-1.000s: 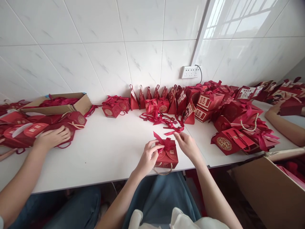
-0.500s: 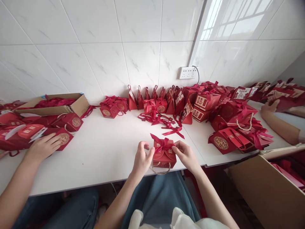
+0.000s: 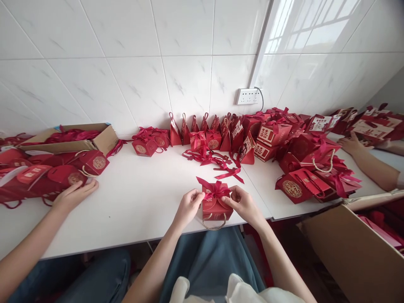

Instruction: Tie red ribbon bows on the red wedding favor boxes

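A small red gift box (image 3: 217,212) stands at the table's front edge before me, with a twisted rope handle (image 3: 214,228) hanging toward me. On its top sits a bow of dark red ribbon (image 3: 215,189). My left hand (image 3: 190,206) pinches the ribbon at the left side of the bow. From the right, my right hand (image 3: 241,204) closes thumb and fingers on the ribbon's other side. Loose red ribbons (image 3: 208,158) lie on the table beyond the box.
Red boxes (image 3: 296,155) are piled to the right. Pointed boxes (image 3: 175,130) line the wall. A cardboard carton (image 3: 107,139) with ribbons stands left; another carton (image 3: 347,248) is at lower right. A co-worker's hand (image 3: 74,193) touches boxes at left; another person's hand (image 3: 352,145) works at right.
My left hand has moved in from the box's side and closed on the ribbon. My right hand has shifted slightly inward at the bow. The left co-worker's hand has moved right along the boxes.
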Available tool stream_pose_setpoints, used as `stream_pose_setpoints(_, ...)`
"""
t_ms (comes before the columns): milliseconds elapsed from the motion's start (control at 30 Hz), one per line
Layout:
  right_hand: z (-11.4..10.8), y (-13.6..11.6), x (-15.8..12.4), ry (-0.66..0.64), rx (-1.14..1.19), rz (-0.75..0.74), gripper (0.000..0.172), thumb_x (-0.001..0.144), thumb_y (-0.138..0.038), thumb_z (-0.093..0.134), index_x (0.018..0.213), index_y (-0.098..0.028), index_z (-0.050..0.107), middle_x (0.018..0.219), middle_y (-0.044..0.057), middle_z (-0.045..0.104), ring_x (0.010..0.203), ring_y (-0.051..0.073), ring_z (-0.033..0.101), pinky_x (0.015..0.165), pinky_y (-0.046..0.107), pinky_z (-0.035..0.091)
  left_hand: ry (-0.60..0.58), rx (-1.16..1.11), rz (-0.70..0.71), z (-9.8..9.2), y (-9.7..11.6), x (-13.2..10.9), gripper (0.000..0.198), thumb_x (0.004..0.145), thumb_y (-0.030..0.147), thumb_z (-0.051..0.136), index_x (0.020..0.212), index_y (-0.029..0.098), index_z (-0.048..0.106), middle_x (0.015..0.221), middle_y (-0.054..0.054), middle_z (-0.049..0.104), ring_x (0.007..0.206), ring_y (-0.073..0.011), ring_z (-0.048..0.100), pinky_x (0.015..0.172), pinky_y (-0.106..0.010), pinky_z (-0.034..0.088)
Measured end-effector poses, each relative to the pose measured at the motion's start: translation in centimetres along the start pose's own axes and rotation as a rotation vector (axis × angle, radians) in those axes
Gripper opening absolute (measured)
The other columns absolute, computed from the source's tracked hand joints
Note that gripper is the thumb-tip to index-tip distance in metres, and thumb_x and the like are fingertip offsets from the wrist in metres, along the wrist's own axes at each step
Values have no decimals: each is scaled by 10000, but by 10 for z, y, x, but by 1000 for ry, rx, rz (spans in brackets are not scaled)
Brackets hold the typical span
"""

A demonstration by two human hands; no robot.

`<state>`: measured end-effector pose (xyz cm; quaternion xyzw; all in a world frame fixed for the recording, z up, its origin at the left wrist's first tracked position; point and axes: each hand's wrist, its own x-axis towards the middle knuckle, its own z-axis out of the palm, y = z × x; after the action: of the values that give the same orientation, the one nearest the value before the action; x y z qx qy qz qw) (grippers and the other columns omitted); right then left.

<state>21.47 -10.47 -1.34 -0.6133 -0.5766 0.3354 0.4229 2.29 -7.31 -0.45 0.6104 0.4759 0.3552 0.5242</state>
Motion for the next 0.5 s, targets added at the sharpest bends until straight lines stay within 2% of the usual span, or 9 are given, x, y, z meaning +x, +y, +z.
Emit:
stream_pose_setpoints(100,-2,0,0,-14,-4,-15,347,749,-507,607,889,-190,600,581,-49,411,540,121,393,504,249,352,-3,16,12,0,0,2,332,791,435,498,592,195,382,545,52,364,528,-102,366,509,-221,306)
stream_pose_setpoints(233,-3,1,2,-98,138,21,347,774,-516,559,674,-189,497,574,-40,415,537,109,376,495,241,319,7,29,22,-1,-1,1,326,798,425,491,595,195,383,552,48,369,540,-106,373,524,-224,314)
stream_pose_setpoints(367,-5,4,3,-171,262,9,316,745,-443,612,666,-204,420,576,-56,385,522,95,347,484,229,298,10,13,18,-1,-1,0,316,799,411,491,596,195,382,565,45,371,555,-108,381,538,-225,325)
stream_pose_setpoints(500,-5,2,0,-34,147,-97,218,773,-353,582,703,-209,435,662,-25,464,596,121,427,559,252,378,1,15,16,-1,-3,0,342,802,431,490,593,200,351,566,45,357,547,-107,374,529,-225,326)
